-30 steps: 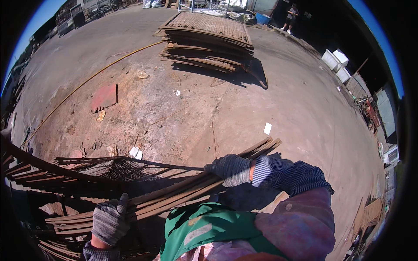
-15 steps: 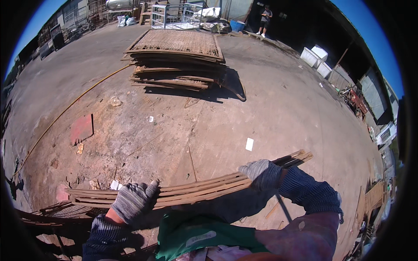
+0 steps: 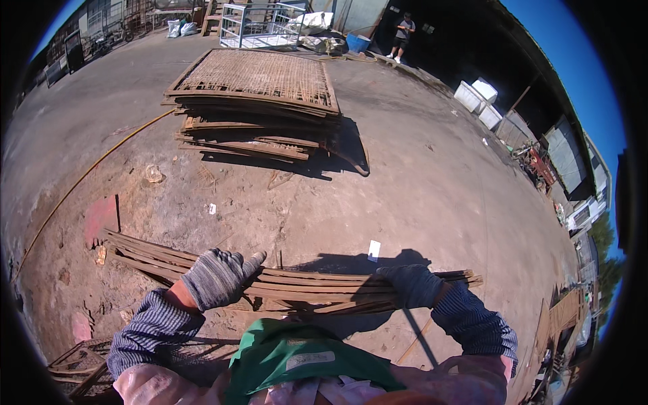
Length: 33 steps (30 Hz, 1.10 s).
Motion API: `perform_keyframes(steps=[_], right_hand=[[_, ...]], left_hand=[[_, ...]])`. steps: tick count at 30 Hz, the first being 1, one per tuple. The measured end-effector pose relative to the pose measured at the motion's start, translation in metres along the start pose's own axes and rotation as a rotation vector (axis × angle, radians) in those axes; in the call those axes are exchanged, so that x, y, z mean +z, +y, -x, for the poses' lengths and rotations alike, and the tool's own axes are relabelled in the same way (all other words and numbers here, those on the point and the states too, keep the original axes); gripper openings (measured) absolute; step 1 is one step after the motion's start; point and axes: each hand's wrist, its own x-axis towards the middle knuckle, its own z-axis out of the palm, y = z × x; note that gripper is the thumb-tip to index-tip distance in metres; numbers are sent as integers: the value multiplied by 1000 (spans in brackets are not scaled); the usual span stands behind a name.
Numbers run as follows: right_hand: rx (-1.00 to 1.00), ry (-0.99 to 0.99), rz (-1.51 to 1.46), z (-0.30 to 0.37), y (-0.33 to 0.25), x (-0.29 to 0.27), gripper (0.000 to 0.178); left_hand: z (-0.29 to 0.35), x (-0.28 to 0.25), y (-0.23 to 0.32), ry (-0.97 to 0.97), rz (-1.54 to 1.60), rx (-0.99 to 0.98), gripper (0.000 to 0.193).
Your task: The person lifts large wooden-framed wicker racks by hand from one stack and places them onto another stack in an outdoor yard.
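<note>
A bundle of thin brown framed panels (image 3: 317, 287) stretches across in front of my body, seen edge-on, its left end higher than its right. My left hand (image 3: 219, 278), in a grey knitted glove, grips it left of the middle, thumb pointing right along the top edge. Toward the right end, my gloved right hand (image 3: 410, 286) clasps the same bundle, its fingertips partly hidden. Ahead on the ground stands a pile of similar framed mesh panels (image 3: 260, 77), the top one lying flat with its woven lattice showing.
A yellow hose (image 3: 88, 177) runs along the ground to the pile's left side. A red flat piece (image 3: 101, 219) and a white card (image 3: 374, 251) lie on the concrete. More mesh panels (image 3: 81, 361) are at lower left. A person (image 3: 403, 37) stands by a dark doorway beyond.
The bundle's left end has risen and moved away from me, along with my left hand. My right hand sits slightly lower in view, still gripping. The pile appears a little further left.
</note>
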Motion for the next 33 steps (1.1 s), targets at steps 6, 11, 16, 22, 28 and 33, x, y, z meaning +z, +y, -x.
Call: perform_keyframes(steps=[6, 11, 16, 22, 28, 33], right_hand=[[51, -84, -22, -90, 83, 11, 56], [74, -269, 49, -193, 95, -69, 62], [31, -292, 128, -287, 99, -108, 69], [-34, -316, 247, -396, 102, -117, 71], [-114, -259, 273, -447, 131, -52, 72], [-303, -169, 234, -488, 125, -21, 67]], left_hand=[[-67, -17, -61, -52, -36, -45, 55], [-94, -18, -130, 24, -40, -119, 51], [-92, -5, -206, 105, -69, -167, 57], [-83, -2, -253, 41, -139, -366, 59], [-92, 79, -281, 34, -26, -453, 63], [-68, 133, -285, -45, 89, -678, 50]])
